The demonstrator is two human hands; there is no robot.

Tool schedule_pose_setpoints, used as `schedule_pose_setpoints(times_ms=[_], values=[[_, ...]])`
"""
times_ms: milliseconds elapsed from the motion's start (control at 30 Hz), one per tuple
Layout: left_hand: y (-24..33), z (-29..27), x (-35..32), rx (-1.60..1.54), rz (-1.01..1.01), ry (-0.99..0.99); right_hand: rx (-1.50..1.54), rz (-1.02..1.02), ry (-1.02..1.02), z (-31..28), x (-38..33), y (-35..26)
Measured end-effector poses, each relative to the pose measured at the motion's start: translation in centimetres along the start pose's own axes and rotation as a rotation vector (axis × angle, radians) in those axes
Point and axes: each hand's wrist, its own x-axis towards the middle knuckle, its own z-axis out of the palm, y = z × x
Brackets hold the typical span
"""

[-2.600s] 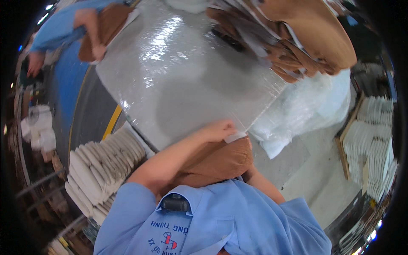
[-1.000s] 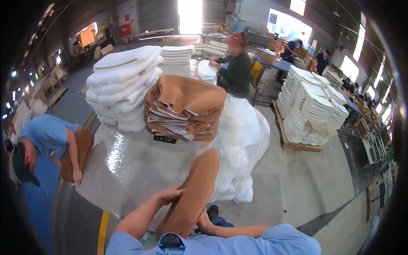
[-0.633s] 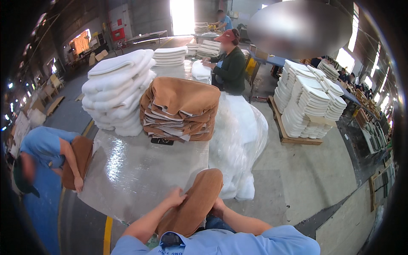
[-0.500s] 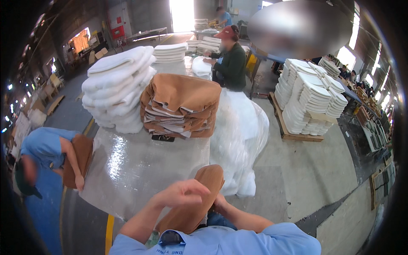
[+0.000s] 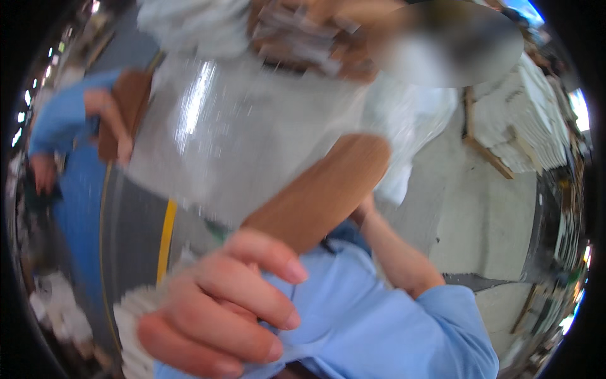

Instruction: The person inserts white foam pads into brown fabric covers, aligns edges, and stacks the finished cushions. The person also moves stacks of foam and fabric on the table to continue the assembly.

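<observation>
A brown fabric-covered cushion (image 5: 328,189) with a rounded end lies slanted in front of me, at the near edge of the table. My left hand (image 5: 221,303) is raised close to the view, below the cushion's near-left end. Its fingers are loosely bent and apart, with nothing visible in them; its thumb is hidden. My right hand (image 5: 364,211) grips the cushion's right side, its fingers mostly hidden behind the fabric. The picture is smeared by motion.
A grey sheet-covered table (image 5: 252,126) bears a stack of brown covers (image 5: 303,38) and a white padding pile (image 5: 196,25). At left, a co-worker (image 5: 76,114) handles another brown cushion (image 5: 126,114). Bagged white filling (image 5: 410,120) and a pallet of white pads (image 5: 521,120) stand at right.
My view has tipped downward. My left hand has come off the cushion's upper side, toward me and much closer to the view. My right hand stays at the cushion's right side.
</observation>
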Motion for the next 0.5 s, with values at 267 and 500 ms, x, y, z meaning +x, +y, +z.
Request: schedule_pose_setpoints(times_ms=[267,500], values=[[1.2,1.4,0.0,-0.006,0.004,0.046,0.045,0.241,0.043,0.2,0.8,-1.1],[-0.3,-3.3,0.7,-0.100,-0.188,-0.433,0.083,0.145,0.086,0.8,1.6,-1.6]])
